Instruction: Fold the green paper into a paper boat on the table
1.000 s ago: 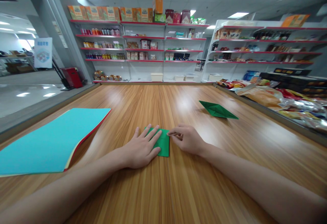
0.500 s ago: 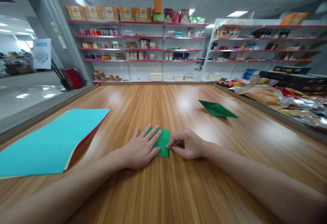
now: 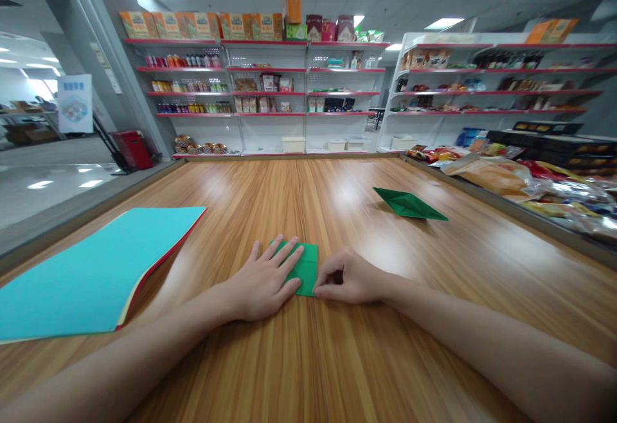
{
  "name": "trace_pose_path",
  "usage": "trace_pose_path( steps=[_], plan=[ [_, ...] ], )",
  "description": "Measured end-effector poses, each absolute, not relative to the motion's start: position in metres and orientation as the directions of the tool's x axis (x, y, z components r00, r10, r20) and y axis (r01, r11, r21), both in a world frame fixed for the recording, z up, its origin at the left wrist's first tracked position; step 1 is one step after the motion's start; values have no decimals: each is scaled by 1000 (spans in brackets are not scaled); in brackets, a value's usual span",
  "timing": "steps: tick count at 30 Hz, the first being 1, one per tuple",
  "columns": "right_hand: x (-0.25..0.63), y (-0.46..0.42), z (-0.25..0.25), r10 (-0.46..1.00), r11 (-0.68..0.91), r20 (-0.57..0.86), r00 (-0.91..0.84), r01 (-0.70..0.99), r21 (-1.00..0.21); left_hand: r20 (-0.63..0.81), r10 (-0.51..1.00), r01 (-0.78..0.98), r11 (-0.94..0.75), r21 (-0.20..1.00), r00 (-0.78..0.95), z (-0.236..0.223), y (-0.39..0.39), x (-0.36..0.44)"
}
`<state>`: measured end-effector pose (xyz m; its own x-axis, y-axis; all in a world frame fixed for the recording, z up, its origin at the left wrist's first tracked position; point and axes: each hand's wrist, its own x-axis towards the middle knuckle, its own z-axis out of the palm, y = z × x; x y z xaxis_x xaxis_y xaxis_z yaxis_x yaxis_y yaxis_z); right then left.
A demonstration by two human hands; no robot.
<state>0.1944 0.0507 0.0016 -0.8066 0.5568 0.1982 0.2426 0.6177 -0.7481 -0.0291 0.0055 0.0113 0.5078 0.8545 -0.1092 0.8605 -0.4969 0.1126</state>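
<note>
A small folded green paper lies on the wooden table just in front of me. My left hand rests flat on its left part, fingers spread. My right hand is curled, its fingertips pinched together and pressing on the paper's near right corner. A finished green paper boat sits further back on the right, out of reach of both hands.
A stack of coloured sheets, turquoise on top, lies at the left. Snack packets fill a bin along the table's right edge. Store shelves with goods stand beyond the table.
My right hand has slid toward me along the paper's right edge, from the far corner to the near corner. The left hand has stayed flat on the paper.
</note>
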Motion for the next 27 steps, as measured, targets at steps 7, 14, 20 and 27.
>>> trace_pose_path(
  steps=[7, 14, 20, 27],
  plan=[
    [190, 46, -1, 554, 704, 195, -810, 330, -628, -101, 851, 856, -505, 112, 515, 9, 7, -31],
    [189, 51, -2, 618, 677, 148, -772, 428, -598, -85, 849, 851, -511, 118, 522, 5, 8, -33],
    [190, 60, -2, 686, 653, 158, -710, 506, -564, -86, 846, 849, -518, 106, 527, 5, 8, -33],
    [189, 69, -2, 758, 611, 181, -627, 584, -535, -103, 845, 850, -513, 116, 524, 8, 7, -31]
  ],
)
